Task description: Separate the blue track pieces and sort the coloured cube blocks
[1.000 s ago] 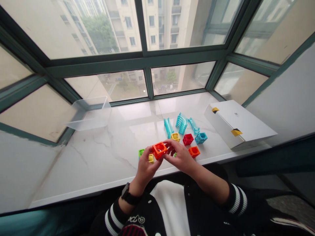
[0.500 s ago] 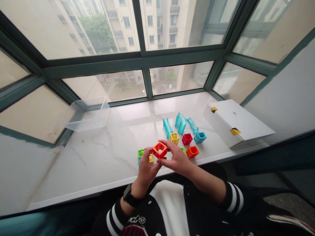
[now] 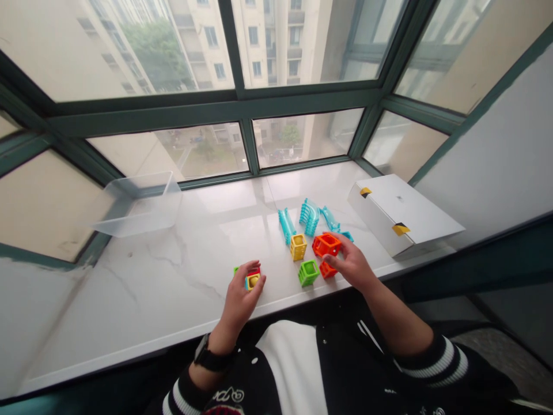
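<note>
My right hand (image 3: 354, 266) grips an orange-red hollow cube block (image 3: 326, 245) between thumb and fingers, above the right-hand group of blocks. Partly below it sits another orange block (image 3: 328, 268). A green block (image 3: 308, 272) and a yellow block (image 3: 298, 246) stand just to its left, and a blue block (image 3: 347, 236) is mostly hidden behind my fingers. My left hand (image 3: 241, 295), thumb and fingers apart, curves over a small cluster of joined blocks, where a yellow block (image 3: 253, 282) and bits of red, green and blue show. Whether it touches them I cannot tell.
Turquoise see-through track pieces, including a curved one (image 3: 310, 217) and a straight one (image 3: 287, 225), lie behind the blocks. A clear plastic bin (image 3: 142, 216) stands at the left and a white box (image 3: 406, 213) at the right. Windows close off the marble ledge (image 3: 181, 288).
My hands have moved apart. The right hand has carried the orange-red cube block rightward over the other blocks; my left hand has let go of it and moved down-left to the joined cluster.
</note>
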Demonstrator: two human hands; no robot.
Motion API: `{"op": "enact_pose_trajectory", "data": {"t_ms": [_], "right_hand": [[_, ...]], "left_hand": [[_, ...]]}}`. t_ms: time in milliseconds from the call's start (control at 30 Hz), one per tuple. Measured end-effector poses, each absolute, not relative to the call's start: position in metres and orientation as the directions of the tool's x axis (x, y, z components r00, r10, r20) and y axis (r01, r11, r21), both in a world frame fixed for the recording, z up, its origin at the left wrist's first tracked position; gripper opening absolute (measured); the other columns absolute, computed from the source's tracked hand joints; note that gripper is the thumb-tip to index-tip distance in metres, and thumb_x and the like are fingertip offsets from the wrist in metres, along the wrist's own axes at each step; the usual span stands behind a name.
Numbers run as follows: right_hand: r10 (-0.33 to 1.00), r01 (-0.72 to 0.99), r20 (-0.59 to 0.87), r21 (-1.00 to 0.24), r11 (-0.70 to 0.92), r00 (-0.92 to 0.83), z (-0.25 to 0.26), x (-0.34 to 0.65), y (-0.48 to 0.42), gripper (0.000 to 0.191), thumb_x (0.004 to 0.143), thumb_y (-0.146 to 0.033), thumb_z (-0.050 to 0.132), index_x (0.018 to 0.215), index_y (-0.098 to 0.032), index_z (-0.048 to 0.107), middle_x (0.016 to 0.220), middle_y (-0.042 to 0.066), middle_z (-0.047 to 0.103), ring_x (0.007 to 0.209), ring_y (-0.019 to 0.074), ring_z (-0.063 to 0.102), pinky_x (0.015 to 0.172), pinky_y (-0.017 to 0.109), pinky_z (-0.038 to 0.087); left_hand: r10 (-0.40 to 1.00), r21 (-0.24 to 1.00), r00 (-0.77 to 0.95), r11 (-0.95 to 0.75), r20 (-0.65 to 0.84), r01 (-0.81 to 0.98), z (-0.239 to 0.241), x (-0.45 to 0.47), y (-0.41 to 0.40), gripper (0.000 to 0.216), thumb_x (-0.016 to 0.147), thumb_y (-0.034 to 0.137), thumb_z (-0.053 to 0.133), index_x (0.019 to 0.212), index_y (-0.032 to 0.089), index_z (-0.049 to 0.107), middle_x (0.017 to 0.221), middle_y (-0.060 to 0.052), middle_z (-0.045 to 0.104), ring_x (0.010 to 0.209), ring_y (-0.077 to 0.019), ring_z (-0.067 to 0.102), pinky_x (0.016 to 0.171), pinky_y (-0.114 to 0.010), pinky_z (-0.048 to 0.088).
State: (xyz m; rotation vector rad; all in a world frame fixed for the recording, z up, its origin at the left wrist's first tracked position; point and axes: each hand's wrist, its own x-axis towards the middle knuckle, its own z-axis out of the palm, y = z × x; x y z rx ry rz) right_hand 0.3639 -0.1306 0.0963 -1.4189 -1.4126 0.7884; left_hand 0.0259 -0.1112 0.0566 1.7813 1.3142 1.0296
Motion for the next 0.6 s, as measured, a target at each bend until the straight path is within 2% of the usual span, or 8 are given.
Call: {"op": "enact_pose_trajectory", "data": {"t_ms": [167,300,500,600], "right_hand": [[0.963,0.415,0.114,-0.91,0.004,0.242,0.067,0.406,-0.149,0.068,0.087,-0.06,0.078,0.142,-0.025,0.061,0.145,0.013,0.066,0.133,0.0323,0.064,0.115,0.051,0.05],[0.963,0.453,0.053,-0.888,-0.075,0.264,0.055,0.409,-0.158,0.068,0.083,-0.053,0.081,0.141,-0.025,0.06,0.142,0.012,0.068,0.127,0.0311,0.067,0.111,0.05,0.054],[0.964,0.52,0.071,-0.851,-0.074,0.255,0.046,0.397,-0.157,0.063,0.079,-0.047,0.08,0.135,-0.024,0.062,0.133,0.01,0.071,0.117,0.0291,0.07,0.107,0.048,0.054],[0.962,0.562,0.098,-0.825,-0.065,0.255,0.037,0.395,-0.154,0.062,0.078,-0.047,0.08,0.133,-0.023,0.062,0.134,0.012,0.07,0.119,0.0307,0.068,0.109,0.05,0.053]], "left_hand": [[0.976,0.882,0.155,-0.203,0.15,0.426,0.046,0.013,-0.104,0.038,0.098,0.046,0.067,0.129,0.024,0.065,0.125,-0.011,0.074,0.114,-0.0258,0.073,0.105,-0.047,0.058],[0.979,0.883,0.162,-0.182,0.123,0.432,0.041,0.01,-0.101,0.039,0.098,0.047,0.066,0.13,0.024,0.065,0.124,-0.01,0.074,0.113,-0.0258,0.074,0.105,-0.047,0.058],[0.978,0.877,0.176,-0.181,0.113,0.445,0.039,0.007,-0.102,0.038,0.098,0.048,0.065,0.126,0.024,0.068,0.121,-0.01,0.076,0.112,-0.0256,0.075,0.104,-0.046,0.059],[0.978,0.878,0.184,-0.17,0.095,0.448,0.039,0.006,-0.103,0.036,0.098,0.049,0.064,0.123,0.024,0.069,0.12,-0.01,0.076,0.112,-0.0259,0.074,0.104,-0.047,0.059]]}}
